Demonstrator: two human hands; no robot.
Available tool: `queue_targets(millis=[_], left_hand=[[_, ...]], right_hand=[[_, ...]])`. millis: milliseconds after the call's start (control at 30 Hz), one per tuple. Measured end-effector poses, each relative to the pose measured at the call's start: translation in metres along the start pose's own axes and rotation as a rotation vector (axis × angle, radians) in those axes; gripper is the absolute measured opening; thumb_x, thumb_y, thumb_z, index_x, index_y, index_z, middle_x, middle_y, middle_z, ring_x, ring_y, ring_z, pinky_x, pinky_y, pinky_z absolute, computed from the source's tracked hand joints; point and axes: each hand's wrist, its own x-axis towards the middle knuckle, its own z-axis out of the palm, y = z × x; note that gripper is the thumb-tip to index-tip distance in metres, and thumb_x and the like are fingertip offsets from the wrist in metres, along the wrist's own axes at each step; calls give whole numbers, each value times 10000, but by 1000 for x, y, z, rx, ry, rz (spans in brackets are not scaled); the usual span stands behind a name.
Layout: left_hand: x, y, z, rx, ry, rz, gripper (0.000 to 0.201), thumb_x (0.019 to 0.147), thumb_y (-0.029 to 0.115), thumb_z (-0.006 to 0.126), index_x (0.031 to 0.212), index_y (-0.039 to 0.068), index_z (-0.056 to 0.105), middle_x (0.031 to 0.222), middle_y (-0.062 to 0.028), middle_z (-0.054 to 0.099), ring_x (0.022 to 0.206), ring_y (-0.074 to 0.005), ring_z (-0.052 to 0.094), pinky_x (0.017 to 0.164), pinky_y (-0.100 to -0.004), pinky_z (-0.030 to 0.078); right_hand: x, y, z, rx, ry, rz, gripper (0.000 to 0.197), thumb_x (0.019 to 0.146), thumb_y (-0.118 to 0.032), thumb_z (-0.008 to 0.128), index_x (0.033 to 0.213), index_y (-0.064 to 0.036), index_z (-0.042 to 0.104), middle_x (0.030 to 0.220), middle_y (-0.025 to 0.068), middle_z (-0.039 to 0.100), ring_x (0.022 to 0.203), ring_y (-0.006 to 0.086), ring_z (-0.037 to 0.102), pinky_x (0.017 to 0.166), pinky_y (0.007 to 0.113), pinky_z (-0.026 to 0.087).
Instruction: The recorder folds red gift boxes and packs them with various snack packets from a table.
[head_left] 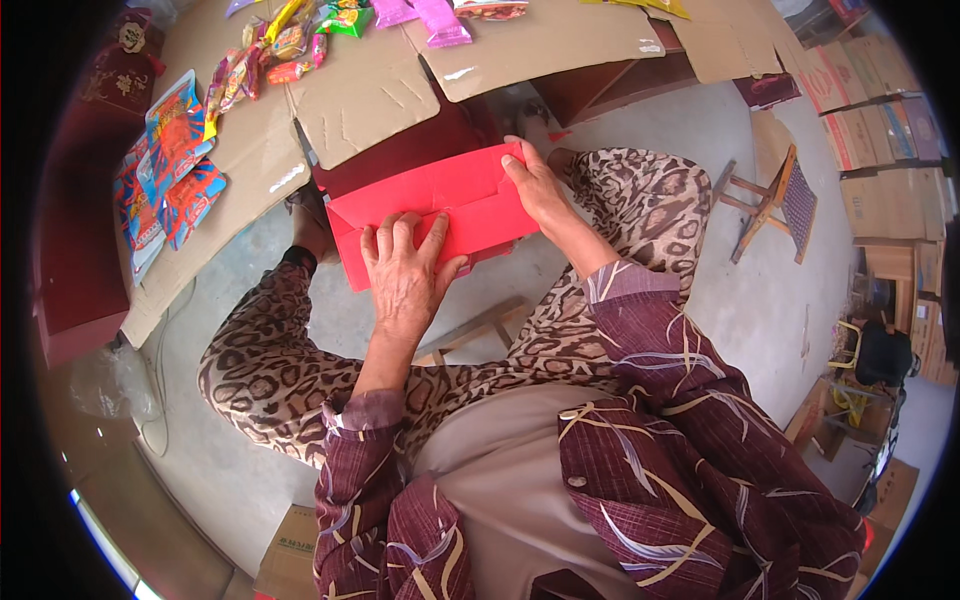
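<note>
A red cardboard box [455, 190], long and flat-looking with folded flaps, is tilted in front of me above my knees. My right hand [538, 190] grips its upper right corner, the thumb on the near face and the other fingers at the edge. Toward the box's left part, my left hand [408, 262] holds it from above. The left fingers are bent against the red face, and the thumb lies by the lower edge. Whatever is inside the box is hidden.
Flattened brown cardboard [365, 110] covers the table ahead. Several colourful snack packets [180, 140] lie at its left, and purple packets [440, 22] at its far side. A folding stool [775, 205] stands to the right. Stacked cartons [880, 130] line the right side.
</note>
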Motion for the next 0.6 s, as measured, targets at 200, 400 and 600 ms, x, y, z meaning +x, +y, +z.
queue_targets(millis=[200,400,600], left_hand=[[8,9,-2,28,-74,-56,641,754,458,752,1307,166,608,1177,-107,502,1147,-299,469,1020,-558,342],[7,11,4,76,-74,-56,683,745,503,743,1315,154,602,1178,-112,498,1160,-308,461,1017,-563,344],[8,14,5,45,-43,-49,676,725,473,766,1281,125,601,1165,-113,508,1141,-313,472,1028,-556,348]], right_hand=[[0,3,1,-4,10,7,468,982,-285,493,1421,-136,431,1306,143,580,1199,253,556,1013,360,425],[2,4,-2,9,-6,15,464,983,-292,489,1418,-142,435,1300,141,582,1185,255,564,1009,359,427],[-5,-2,-1,-18,-2,28,475,979,-310,493,1424,-157,429,1297,139,587,1191,266,565,1010,362,427]])
